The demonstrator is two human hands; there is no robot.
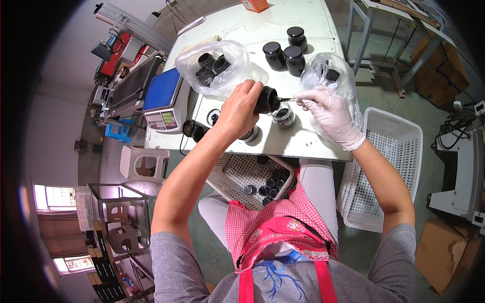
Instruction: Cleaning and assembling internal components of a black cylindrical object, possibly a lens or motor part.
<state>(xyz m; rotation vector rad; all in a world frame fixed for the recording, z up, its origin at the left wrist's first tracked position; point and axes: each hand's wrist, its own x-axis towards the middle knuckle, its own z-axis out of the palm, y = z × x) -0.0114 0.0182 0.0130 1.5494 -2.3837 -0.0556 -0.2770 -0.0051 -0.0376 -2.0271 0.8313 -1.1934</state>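
My bare left hand (242,107) is wrapped round a dark open jar (264,101), tipped on its side with its mouth facing right. My gloved right hand (327,112) pinches a thin dark stick-like tool (288,99), whose far end reaches the jar's mouth; its tip is hidden. Just below the tool, an open clear glass jar (284,120) with dark residue stands on the white table (270,144). Another jar (250,135) is partly covered by my left forearm. Near that arm are small dark open jars (194,130) and a round piece (213,117) with a black centre.
A clear bag (237,53) of dark jars lies at the back left, beside a blue-topped scale (162,93). Several black-lidded jars (274,55) stand farther back. Another clear bag (348,81) is at the right. White baskets (371,207) (222,169) sit below the table.
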